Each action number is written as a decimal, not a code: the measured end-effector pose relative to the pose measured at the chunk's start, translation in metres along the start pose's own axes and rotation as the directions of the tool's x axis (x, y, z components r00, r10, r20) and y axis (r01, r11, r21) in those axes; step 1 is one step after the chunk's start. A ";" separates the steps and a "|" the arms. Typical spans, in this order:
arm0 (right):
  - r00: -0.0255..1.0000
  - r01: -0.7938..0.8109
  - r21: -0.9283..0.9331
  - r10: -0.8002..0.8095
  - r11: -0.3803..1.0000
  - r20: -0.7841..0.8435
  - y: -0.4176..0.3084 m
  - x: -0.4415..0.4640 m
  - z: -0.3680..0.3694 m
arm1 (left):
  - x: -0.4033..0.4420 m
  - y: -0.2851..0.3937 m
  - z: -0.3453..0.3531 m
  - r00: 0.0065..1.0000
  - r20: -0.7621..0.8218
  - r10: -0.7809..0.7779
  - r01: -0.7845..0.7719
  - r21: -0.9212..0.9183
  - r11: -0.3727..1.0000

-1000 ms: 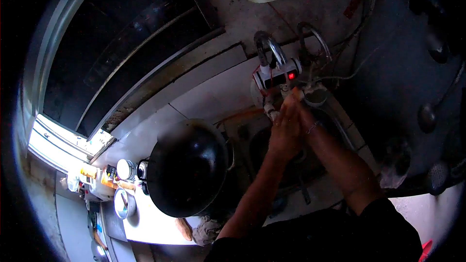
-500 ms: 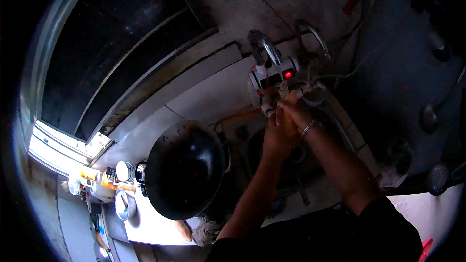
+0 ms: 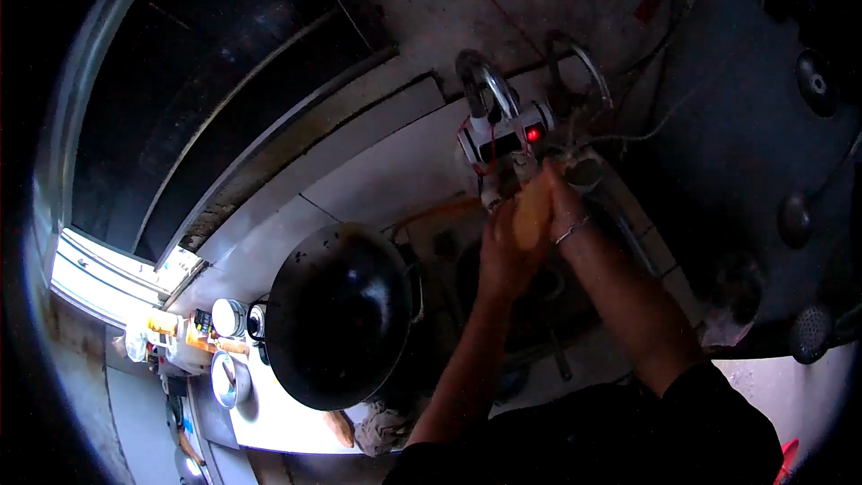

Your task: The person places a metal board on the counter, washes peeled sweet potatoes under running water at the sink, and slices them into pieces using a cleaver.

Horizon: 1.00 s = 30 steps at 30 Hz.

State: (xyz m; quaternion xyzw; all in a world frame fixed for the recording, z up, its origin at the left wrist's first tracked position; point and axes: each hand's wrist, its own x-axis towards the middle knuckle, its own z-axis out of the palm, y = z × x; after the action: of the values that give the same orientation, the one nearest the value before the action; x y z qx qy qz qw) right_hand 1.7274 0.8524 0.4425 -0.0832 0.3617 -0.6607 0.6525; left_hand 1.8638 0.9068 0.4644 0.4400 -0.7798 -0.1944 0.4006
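Between my two hands, over the dark sink [image 3: 588, 301], is an oblong yellowish-tan item [image 3: 533, 213]; dim light hides its exact kind. My left hand [image 3: 505, 256] grips it from the left side, fingers closed along it. On its other side my right hand [image 3: 566, 202], with a bracelet at the wrist, presses against it and holds its upper part. Just above the hands is a white faucet [image 3: 503, 136] with a curved metal spout and a red light. Whether water runs is too dark to see.
A large black wok [image 3: 341, 314] stands left of the sink. Beyond it are a metal bowl [image 3: 231, 379] and a white container [image 3: 229, 317]. A crumpled grey cloth [image 3: 384, 429] lies near the counter edge. Ladles and a strainer [image 3: 812, 332] hang at the right.
My right hand has shifted up and outward along the tan item, exposing more of it. My left hand has moved slightly left and down. The view has shifted a little.
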 end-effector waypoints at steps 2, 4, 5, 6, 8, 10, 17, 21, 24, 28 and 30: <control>0.985 0.048 0.083 -0.061 0.995 0.160 0.008 -0.002 -0.005 | 0.001 -0.018 0.016 1.000 0.020 -0.001 0.004 -0.176 0.984; 0.978 0.014 0.081 -0.031 0.997 0.208 0.011 -0.011 -0.004 | 0.004 -0.024 0.022 0.999 0.039 0.003 0.010 -0.344 0.939; 0.967 -0.018 0.079 -0.003 0.997 0.254 0.011 -0.019 -0.002 | 0.009 -0.019 0.021 0.967 0.077 0.245 -0.246 0.016 0.969; 0.967 -0.013 0.079 -0.007 0.997 0.254 0.010 -0.026 0.000 | 0.012 -0.013 0.020 0.875 0.196 0.443 -0.484 0.351 0.801; 0.962 0.072 0.028 -0.077 0.997 0.261 0.006 -0.041 0.007 | 0.011 -0.004 0.017 0.900 0.172 0.401 -0.435 0.277 0.857; 0.950 0.037 0.066 -0.056 0.997 0.307 0.011 -0.029 -0.002 | 0.009 -0.004 0.013 0.962 0.144 0.232 -0.239 0.032 0.971; 0.942 -0.065 0.020 0.055 0.998 0.332 0.006 -0.023 -0.015 | 0.002 -0.008 0.009 0.990 0.110 0.091 -0.076 -0.134 0.988; 0.972 0.090 -0.143 -0.056 0.986 0.228 0.014 -0.021 -0.002 | -0.011 -0.013 0.014 0.992 0.025 0.123 -0.123 -0.006 0.992; 0.880 0.431 -0.671 -0.445 0.603 0.165 0.015 -0.012 0.009 | -0.020 0.009 0.006 1.000 0.024 0.000 -0.003 0.137 0.991; 0.922 0.386 -0.615 -0.270 0.687 0.278 0.000 -0.002 0.012 | -0.019 0.010 -0.002 0.996 0.082 0.026 -0.044 0.230 0.972; 0.935 0.347 -0.450 -0.264 0.823 0.238 0.004 0.012 -0.002 | -0.011 0.003 -0.003 0.974 0.198 -0.112 0.131 -0.085 0.988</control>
State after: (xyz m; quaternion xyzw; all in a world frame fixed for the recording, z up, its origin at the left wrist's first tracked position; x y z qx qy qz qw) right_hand 1.7277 0.8426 0.4346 -0.3552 0.4420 -0.6356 0.5239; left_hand 1.8674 0.9181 0.4632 0.4457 -0.7762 -0.2981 0.3317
